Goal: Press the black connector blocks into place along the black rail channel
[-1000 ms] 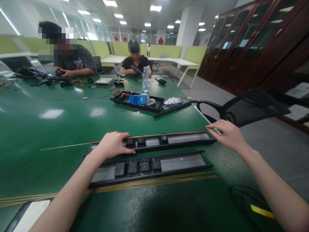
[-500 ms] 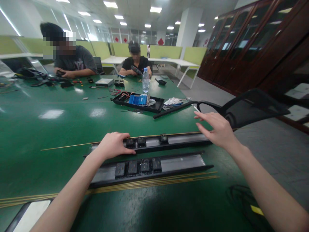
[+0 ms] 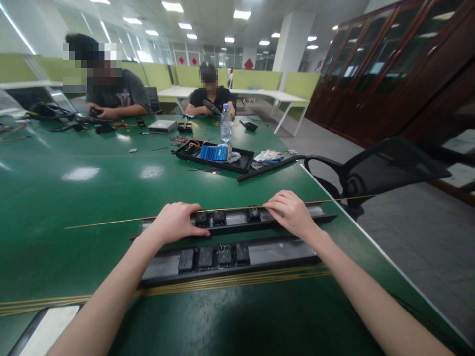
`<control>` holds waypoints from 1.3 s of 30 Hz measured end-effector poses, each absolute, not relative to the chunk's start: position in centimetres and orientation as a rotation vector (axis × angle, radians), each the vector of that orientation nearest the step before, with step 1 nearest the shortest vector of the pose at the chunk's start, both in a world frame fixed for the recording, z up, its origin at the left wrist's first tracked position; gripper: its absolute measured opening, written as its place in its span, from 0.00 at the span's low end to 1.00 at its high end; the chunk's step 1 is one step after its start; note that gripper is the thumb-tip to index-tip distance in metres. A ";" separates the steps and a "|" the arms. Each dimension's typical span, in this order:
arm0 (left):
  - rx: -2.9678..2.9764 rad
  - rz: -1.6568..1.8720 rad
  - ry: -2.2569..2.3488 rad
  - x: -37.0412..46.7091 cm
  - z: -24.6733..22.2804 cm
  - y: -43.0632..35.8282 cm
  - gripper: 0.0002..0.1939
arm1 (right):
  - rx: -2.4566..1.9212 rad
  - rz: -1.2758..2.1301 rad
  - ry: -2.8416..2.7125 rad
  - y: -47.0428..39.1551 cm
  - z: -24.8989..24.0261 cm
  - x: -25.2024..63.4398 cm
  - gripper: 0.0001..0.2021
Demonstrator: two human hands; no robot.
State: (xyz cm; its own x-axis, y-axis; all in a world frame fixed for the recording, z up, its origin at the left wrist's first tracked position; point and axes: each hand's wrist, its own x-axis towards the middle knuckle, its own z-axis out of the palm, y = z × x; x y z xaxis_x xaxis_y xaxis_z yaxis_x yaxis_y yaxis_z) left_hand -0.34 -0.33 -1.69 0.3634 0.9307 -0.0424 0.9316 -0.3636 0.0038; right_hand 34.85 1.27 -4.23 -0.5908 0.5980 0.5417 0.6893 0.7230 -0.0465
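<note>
A long black channel rail (image 3: pixel 237 229) lies crosswise on the table, with three black square blocks in its grey bed. My left hand (image 3: pixel 176 222) spans this rail near its left part, thumb on the front wall and fingers at the back. Along the rail's far side runs a thin brass rod (image 3: pixel 107 223), which sticks out past both ends. My right hand (image 3: pixel 291 212) pinches the rod just right of the third block (image 3: pixel 254 214). A second channel rail (image 3: pixel 276 251) sits nearer to me, holding several black blocks in a row.
Several brass rods (image 3: pixel 237 281) lie before the near rail. A white-topped dark object (image 3: pixel 48 329) is at lower left. Farther off are a black tray (image 3: pixel 243 160), a water bottle (image 3: pixel 225 123) and a chair (image 3: pixel 389 160) by the table edge. Two people sit across the table.
My right hand has moved left and down from above the rail's right end, and its open fingers have closed on the brass rod. My left hand stays on the rail.
</note>
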 end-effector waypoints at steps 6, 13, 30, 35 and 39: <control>2.586 -0.014 1.733 -0.4 -2.0 -0.3 0.38 | -0.963 -0.165 -2.321 1.1 -5.1 33.9 0.09; 2.585 0.019 1.747 -0.5 -2.1 -0.3 0.38 | -0.984 -0.146 -2.327 1.2 -5.3 33.7 0.09; 2.554 0.015 1.758 -0.4 -2.1 -0.2 0.38 | -0.998 -0.188 -2.201 1.0 -5.5 33.8 0.05; 2.566 0.007 1.751 -0.5 -2.2 -0.2 0.37 | -0.986 -0.215 -2.212 1.0 -5.5 33.9 0.05; 2.562 0.011 1.751 -0.5 -2.3 -0.1 0.37 | -0.964 -0.216 -2.242 1.1 -5.5 33.8 0.06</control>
State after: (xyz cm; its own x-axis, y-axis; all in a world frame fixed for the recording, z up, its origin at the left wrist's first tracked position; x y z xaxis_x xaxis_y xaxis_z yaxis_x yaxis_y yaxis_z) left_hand -0.55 -0.06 -2.31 0.3634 0.9315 -0.0157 0.9312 -0.3627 0.0352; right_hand 33.81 1.09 -5.50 -0.4959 0.5812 0.6452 0.6936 0.7122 -0.1083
